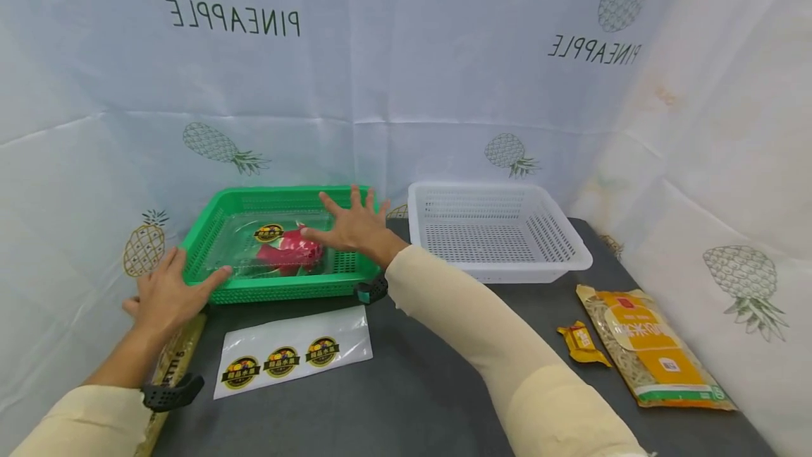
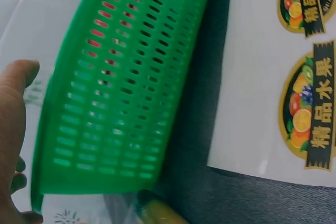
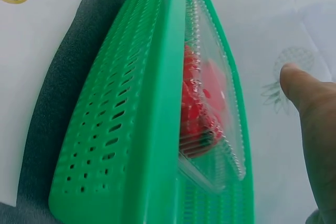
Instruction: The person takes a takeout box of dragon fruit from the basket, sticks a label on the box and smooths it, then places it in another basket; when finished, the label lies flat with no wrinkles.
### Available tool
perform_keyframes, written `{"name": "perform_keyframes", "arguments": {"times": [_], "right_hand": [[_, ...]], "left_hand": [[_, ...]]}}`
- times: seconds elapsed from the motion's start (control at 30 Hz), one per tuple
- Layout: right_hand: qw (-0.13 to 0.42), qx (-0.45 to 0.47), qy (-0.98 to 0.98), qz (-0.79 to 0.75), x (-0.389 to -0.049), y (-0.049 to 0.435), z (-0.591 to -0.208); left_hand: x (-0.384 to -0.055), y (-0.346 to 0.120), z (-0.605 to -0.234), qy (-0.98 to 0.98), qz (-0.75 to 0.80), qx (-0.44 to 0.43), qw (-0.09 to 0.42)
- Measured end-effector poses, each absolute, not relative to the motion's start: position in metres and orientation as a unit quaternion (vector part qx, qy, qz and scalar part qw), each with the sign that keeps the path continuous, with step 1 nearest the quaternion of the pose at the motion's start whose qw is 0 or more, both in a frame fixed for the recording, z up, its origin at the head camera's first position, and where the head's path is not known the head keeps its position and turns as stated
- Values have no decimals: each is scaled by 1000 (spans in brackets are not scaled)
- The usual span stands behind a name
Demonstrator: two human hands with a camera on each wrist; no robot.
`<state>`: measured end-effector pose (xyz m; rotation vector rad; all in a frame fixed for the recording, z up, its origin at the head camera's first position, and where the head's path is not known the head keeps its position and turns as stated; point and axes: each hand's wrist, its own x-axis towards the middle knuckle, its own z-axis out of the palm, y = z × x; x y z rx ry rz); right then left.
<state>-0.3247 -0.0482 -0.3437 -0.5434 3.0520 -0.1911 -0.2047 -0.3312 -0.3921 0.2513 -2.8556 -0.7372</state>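
A green plastic basket stands at the back left of the dark table. Inside it lies a clear plastic box with a round fruit label on its lid and a red dragon fruit within. My left hand is at the basket's left front corner, thumb extended towards the rim; in the left wrist view the thumb shows a gap from the rim. Over the basket's right end, my right hand has its fingers spread. Neither hand grips anything; whether they touch the basket I cannot tell.
A white label sheet with three round stickers lies in front of the basket. A white basket stands to the right. Further right are a small yellow packet and a noodle bag. A long yellowish package lies beneath my left forearm.
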Motion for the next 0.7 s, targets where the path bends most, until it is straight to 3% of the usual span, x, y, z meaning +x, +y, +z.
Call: {"name": "perform_keyframes", "arguments": {"times": [0.7], "right_hand": [[-3, -141, 988, -70, -309, -5, -315]], "left_hand": [[-220, -317, -343, -974, -190, 19, 119]]}}
